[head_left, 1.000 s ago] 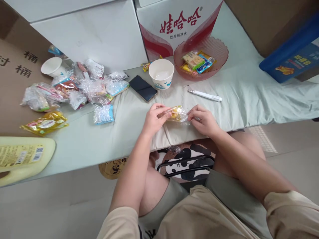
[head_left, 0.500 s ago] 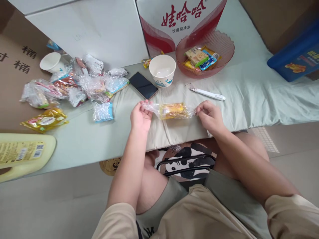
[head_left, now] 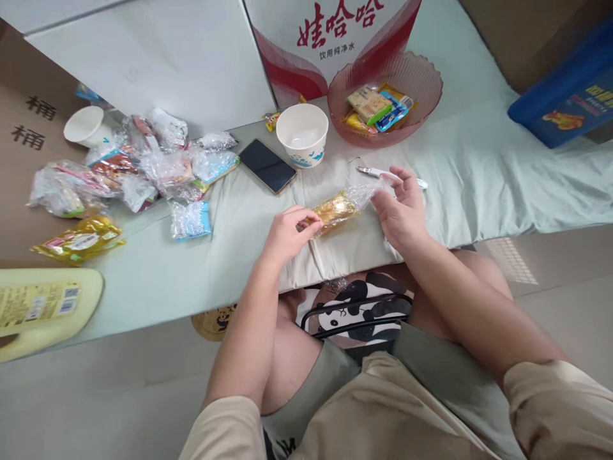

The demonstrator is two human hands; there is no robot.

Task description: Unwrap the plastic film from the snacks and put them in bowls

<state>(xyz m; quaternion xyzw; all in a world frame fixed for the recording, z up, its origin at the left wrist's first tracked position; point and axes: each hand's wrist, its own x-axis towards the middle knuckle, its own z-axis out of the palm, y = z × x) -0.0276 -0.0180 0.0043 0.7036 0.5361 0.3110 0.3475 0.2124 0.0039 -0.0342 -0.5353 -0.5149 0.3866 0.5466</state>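
Observation:
Between my two hands is a yellow snack packet (head_left: 336, 211) inside clear plastic wrap (head_left: 364, 193), held just above the cloth. My left hand (head_left: 292, 231) pinches the packet's left end between thumb and fingers. At the other end, the loose wrap is gripped by my right hand (head_left: 401, 207), its fingertips partly raised. A white utility knife (head_left: 421, 184) lies on the cloth just behind my right hand, which hides part of its handle.
A white paper bowl (head_left: 302, 137), a black phone (head_left: 268, 166) and a pink glass bowl (head_left: 385, 131) holding snack packets stand behind. Several wrapped snacks (head_left: 165, 163) are heaped left. Boxes (head_left: 143, 64) line the back; a yellow jug (head_left: 52, 306) and blue container (head_left: 565, 102) flank the sides.
The packet has tilted, its right end now higher and farther back. My left hand has shifted from the wrap's twisted end onto the packet's end; my right hand has turned and risen.

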